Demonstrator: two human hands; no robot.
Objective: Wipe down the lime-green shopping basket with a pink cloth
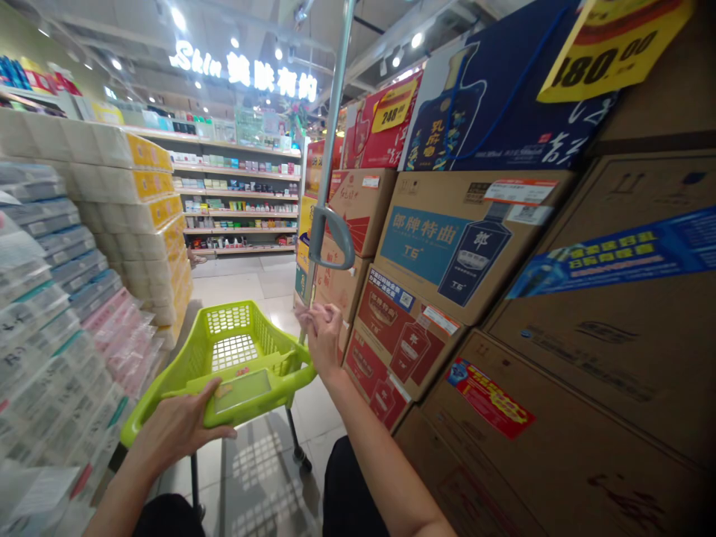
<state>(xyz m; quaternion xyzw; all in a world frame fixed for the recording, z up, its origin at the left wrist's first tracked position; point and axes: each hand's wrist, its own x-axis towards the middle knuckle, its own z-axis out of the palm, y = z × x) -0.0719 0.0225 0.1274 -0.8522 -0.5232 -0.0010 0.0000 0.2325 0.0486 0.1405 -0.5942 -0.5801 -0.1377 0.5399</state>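
A lime-green plastic shopping cart (286,349) with a latticed basket stands in front of me. My left hand (187,418) grips its near edge, thumb on top beside a clear panel (243,391) and fingers beneath. My right hand (323,324) is closed around the lower part of a tall metal pole (337,97) at the cart's right side; its fingertips are slightly blurred. Above that hand, a grey loop handle (345,246) sits on the pole. Nothing shows inside the visible part of the basket.
Stacked cartons (464,246) rise close on the right, with price signs (612,56) on top. Wrapped paper packs (151,224) and plastic-bagged goods (78,261) line the left. Tiled floor (235,280) leads to stocked shelves (240,194) under a lit sign.
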